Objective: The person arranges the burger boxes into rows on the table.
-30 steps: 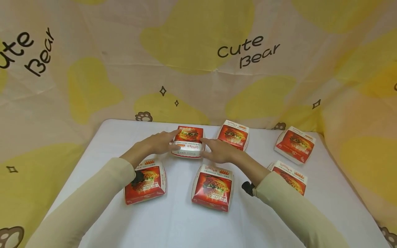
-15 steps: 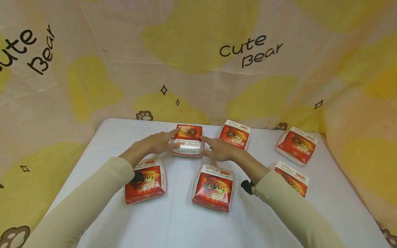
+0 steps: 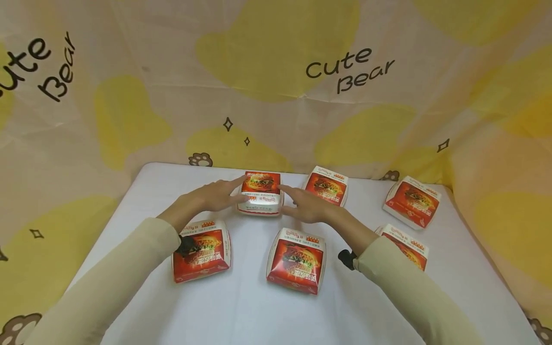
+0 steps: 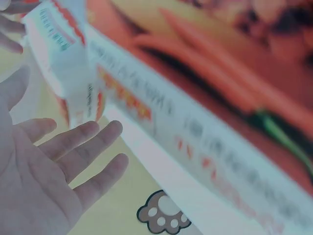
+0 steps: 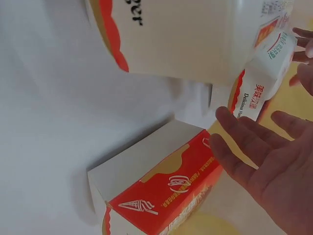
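A red and white burger box [image 3: 261, 194] with a burger picture sits at the back middle of the white table. My left hand [image 3: 214, 195] is at its left side and my right hand [image 3: 307, 205] at its right. In the left wrist view the left hand [image 4: 39, 171] has its fingers spread, with the burger box [image 4: 66, 63] beyond them. The right wrist view has the right hand [image 5: 279, 166] with fingers extended and parted, palm facing that burger box [image 5: 259, 81]. Neither hand grips it; whether fingertips touch it is hard to tell.
Similar boxes stand around: one front left [image 3: 202, 251], one front middle [image 3: 296, 261], one back right of centre [image 3: 326, 187], one far right [image 3: 412, 202] and one partly behind the right sleeve [image 3: 405, 247]. A yellow-patterned cloth [image 3: 276, 120] hangs behind the table.
The back-middle box has shifted slightly backward and left, with both hands staying beside it. My left hand has drawn a little to the left. The other boxes rest where they were.
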Motion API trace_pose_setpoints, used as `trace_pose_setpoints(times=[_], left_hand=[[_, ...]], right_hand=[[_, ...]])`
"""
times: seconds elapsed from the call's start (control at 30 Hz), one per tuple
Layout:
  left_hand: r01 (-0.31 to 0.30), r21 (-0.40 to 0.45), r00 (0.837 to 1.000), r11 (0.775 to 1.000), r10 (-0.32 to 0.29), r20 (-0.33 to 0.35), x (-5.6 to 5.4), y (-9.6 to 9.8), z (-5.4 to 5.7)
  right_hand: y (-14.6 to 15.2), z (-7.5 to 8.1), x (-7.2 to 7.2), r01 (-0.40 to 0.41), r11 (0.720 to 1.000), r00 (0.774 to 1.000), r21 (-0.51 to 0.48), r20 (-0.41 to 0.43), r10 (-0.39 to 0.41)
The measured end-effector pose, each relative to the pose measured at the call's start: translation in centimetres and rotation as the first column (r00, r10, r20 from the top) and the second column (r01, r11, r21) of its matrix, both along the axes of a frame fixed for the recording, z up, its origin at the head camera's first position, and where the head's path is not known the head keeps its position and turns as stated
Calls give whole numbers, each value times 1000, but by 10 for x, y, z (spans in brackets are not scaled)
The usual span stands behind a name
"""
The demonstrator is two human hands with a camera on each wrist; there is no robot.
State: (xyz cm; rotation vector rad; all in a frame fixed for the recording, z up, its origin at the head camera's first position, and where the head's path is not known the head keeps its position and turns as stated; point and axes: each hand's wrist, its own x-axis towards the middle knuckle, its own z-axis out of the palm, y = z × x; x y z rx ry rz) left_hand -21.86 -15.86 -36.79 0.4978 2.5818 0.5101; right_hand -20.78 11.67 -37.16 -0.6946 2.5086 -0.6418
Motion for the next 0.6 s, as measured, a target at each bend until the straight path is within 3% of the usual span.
trace_pose_setpoints(times=[0.13, 0.3, 0.6], left_hand=[[15, 49, 998, 999, -11, -65, 5, -12, 7], [25, 119, 991, 993, -9, -132, 24, -34, 14], [-8, 162, 986, 987, 35, -165, 58, -65, 6]], right_hand=[[4, 4, 3, 34, 999, 999, -36, -22, -35], [8, 12, 12, 28, 995, 996, -101, -76, -36], [17, 11, 35, -37, 990, 992, -139, -123, 19]])
